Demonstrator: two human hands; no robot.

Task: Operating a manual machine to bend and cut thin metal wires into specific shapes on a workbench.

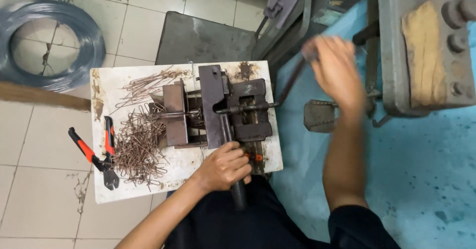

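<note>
The left hand (225, 167) was held low near the body, its fingers curled into a closed fist with the knuckles turned upward, and the bare left forearm was angled back toward the lower left. The right hand (334, 70) was raised well ahead of the body, blurred, with the fingers seen bent over, so its grip could not be made out. The right forearm was stretched forward, nearly straight, from a dark sleeve at the elbow.

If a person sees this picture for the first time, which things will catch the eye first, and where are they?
In the middle, a dark metal bending jig sits on a white board, and the left hand grips its long handle. Left of the jig lies a heap of bent wire pieces, with red-handled cutters at the board's edge. The right hand, blurred, is raised at upper right.
</note>
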